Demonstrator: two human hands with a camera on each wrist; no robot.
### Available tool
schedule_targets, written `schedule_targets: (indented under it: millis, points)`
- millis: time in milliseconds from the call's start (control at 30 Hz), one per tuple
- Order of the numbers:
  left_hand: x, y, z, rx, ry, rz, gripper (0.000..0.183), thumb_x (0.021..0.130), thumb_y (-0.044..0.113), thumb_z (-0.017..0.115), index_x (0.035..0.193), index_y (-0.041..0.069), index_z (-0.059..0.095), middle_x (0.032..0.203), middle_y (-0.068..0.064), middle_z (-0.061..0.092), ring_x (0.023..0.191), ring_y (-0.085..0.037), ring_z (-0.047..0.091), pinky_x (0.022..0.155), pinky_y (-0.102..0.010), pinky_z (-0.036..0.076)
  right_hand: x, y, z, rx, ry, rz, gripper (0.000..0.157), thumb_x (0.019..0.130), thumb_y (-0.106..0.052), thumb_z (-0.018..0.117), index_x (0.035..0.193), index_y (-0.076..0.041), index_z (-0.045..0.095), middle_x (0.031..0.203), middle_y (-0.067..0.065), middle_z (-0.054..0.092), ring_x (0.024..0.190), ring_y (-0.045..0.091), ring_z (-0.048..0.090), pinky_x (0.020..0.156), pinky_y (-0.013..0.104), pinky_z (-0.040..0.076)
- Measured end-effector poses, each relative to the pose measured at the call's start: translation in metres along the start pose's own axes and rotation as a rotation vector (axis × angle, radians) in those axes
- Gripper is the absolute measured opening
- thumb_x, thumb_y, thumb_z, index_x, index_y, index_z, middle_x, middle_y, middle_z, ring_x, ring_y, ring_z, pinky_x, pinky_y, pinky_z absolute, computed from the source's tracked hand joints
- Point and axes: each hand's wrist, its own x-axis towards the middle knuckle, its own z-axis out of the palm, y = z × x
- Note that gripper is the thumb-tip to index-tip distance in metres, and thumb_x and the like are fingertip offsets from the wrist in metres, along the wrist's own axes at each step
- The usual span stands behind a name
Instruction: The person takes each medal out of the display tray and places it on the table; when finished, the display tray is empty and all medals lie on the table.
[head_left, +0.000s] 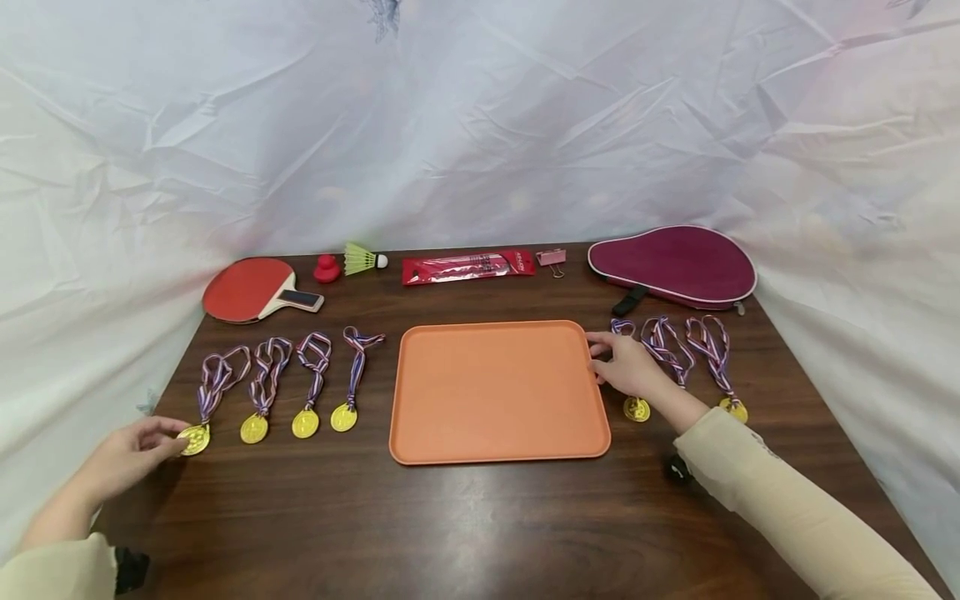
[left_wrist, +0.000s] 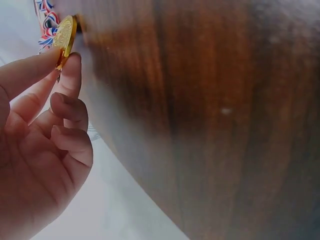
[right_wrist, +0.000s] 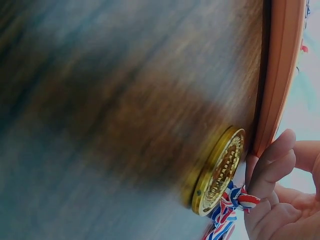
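My left hand [head_left: 135, 450] pinches the gold medal [head_left: 195, 439] at the far left between thumb and fingers; its striped ribbon [head_left: 217, 379] trails back over the table. In the left wrist view that medal [left_wrist: 65, 42] is tilted up on edge. My right hand [head_left: 630, 362] grips the right rim of the orange tray [head_left: 495, 454], its fingertips at the edge. Beside this hand in the right wrist view lies another gold medal [right_wrist: 220, 172] with a knotted ribbon [right_wrist: 235, 200]. My right forearm partly covers the medals on that side.
More medals [head_left: 254, 428] stand in a row left of the tray. Along the back lie a red table tennis paddle [head_left: 247, 289], a red rubber duck [head_left: 327, 268], a shuttlecock [head_left: 362, 259], a red packet [head_left: 468, 267], a pink binder clip [head_left: 552, 257] and a maroon paddle case [head_left: 675, 262].
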Motion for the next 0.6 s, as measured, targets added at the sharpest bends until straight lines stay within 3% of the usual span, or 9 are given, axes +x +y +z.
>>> schedule_targets:
  millis: [600]
  points:
    - [-0.004, -0.0006, 0.0005, 0.129, 0.022, -0.061, 0.031, 0.088, 0.028, 0.058, 0.104, 0.001, 0.059, 0.076, -0.005, 0.064, 0.065, 0.0, 0.05, 0.055, -0.024, 0.037, -0.0001, 0.0009, 0.0011, 0.002, 0.006, 0.0, 0.048, 0.087, -0.007, 0.055, 0.133, -0.004, 0.04, 0.104, 0.014, 0.058, 0.062, 0.015, 0.06, 0.053, 0.032, 0.046]
